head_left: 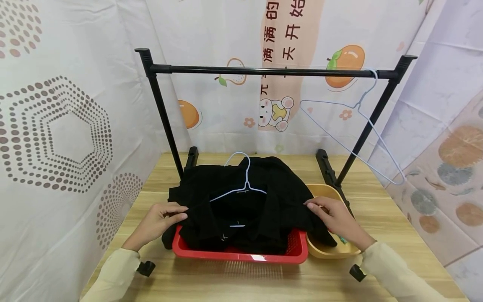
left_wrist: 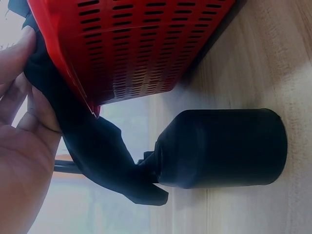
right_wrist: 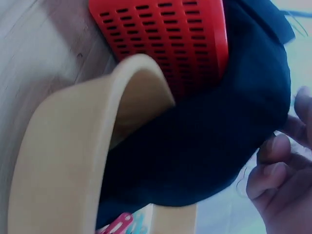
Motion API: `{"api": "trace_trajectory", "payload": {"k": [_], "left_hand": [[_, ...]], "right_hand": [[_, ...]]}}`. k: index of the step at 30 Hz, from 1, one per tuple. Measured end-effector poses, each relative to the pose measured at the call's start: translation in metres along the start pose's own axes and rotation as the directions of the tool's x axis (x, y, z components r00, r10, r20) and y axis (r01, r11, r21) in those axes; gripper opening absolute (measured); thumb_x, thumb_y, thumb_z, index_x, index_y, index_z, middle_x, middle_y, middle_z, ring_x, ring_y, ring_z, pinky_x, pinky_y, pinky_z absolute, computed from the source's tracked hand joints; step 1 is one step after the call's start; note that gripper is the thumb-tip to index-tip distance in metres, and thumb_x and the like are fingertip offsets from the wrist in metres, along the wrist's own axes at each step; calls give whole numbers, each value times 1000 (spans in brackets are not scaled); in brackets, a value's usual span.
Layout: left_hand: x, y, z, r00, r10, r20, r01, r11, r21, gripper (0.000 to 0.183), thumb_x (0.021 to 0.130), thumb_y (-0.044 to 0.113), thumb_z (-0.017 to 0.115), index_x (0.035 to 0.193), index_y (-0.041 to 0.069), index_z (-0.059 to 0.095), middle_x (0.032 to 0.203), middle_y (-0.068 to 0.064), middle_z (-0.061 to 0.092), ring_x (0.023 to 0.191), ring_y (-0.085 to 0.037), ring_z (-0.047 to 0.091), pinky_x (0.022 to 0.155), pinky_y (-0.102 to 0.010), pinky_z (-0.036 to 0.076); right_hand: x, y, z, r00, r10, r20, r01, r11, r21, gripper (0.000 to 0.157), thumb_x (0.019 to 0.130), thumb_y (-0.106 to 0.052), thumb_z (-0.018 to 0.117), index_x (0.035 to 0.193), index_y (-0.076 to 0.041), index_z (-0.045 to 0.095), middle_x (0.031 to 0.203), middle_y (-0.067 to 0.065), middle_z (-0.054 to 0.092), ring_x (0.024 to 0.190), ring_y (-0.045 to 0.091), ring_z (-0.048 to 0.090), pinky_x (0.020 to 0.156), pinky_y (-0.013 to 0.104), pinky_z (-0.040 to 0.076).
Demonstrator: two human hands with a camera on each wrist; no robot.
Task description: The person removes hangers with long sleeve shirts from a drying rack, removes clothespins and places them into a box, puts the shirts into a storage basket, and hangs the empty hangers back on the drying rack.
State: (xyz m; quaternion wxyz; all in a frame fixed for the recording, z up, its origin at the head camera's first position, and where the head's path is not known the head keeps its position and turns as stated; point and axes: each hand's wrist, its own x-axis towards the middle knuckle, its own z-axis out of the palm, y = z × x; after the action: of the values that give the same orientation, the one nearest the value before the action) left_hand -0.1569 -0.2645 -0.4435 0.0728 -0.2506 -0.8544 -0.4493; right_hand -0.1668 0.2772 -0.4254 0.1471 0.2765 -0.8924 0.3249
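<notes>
A black collared shirt (head_left: 222,178) lies spread over a red slotted basket (head_left: 241,256). Inside its collar sits a light blue wire hanger (head_left: 247,174), the hook pointing up and away. My left hand (head_left: 160,220) pinches the shirt at its left side between thumb and fingers. At the opposite side my right hand (head_left: 337,218) grips the cloth near the shoulder. One sleeve (right_wrist: 195,146) drapes down into a yellow basin (right_wrist: 63,146). In the left wrist view, black cloth (left_wrist: 97,146) hangs past the basket's corner.
A black rack (head_left: 264,72) stands behind the basket, its feet on the wooden table (head_left: 211,285). Another wire hanger (head_left: 377,131) hangs at the bar's right end. A black cylindrical object (left_wrist: 224,148) is beside the basket. Pink and teal items (right_wrist: 119,224) show in the basin.
</notes>
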Motion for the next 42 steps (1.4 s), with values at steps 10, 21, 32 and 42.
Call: {"api": "trace_trajectory", "payload": {"k": [10,21,32,42], "left_hand": [[-1,2,0,999,35,-23,-35,999,7,20,93,7,76,111,15,80,94,4,73,75,-10,59,64,-28,51],[9,10,-2,961,231,-149,-212,968,135,24,84,-7,80,101,11,82,85,10,70,71,-6,59,65,-20,49],[32,24,-11,908,383,-168,-340,910,236,30,76,-11,84,95,13,82,84,11,71,70,-2,60,63,-16,47],[51,39,-11,896,431,-110,-396,885,246,28,77,-10,84,97,9,82,85,7,71,68,-2,57,59,-15,44]], "right_hand": [[9,-8,7,957,-290,-20,287,952,-103,26,82,4,82,100,-13,74,91,-11,66,74,2,54,69,14,43],[15,-11,6,922,-385,-36,381,920,-88,17,92,2,74,103,-9,68,93,-7,67,75,5,57,70,17,47],[28,-21,-1,926,-372,-62,363,924,-118,27,85,8,76,105,-9,70,89,-8,63,71,4,52,67,18,44],[41,-34,3,924,-379,-49,370,920,-130,26,86,8,77,106,-8,71,95,-5,67,76,5,59,72,19,50]]}}
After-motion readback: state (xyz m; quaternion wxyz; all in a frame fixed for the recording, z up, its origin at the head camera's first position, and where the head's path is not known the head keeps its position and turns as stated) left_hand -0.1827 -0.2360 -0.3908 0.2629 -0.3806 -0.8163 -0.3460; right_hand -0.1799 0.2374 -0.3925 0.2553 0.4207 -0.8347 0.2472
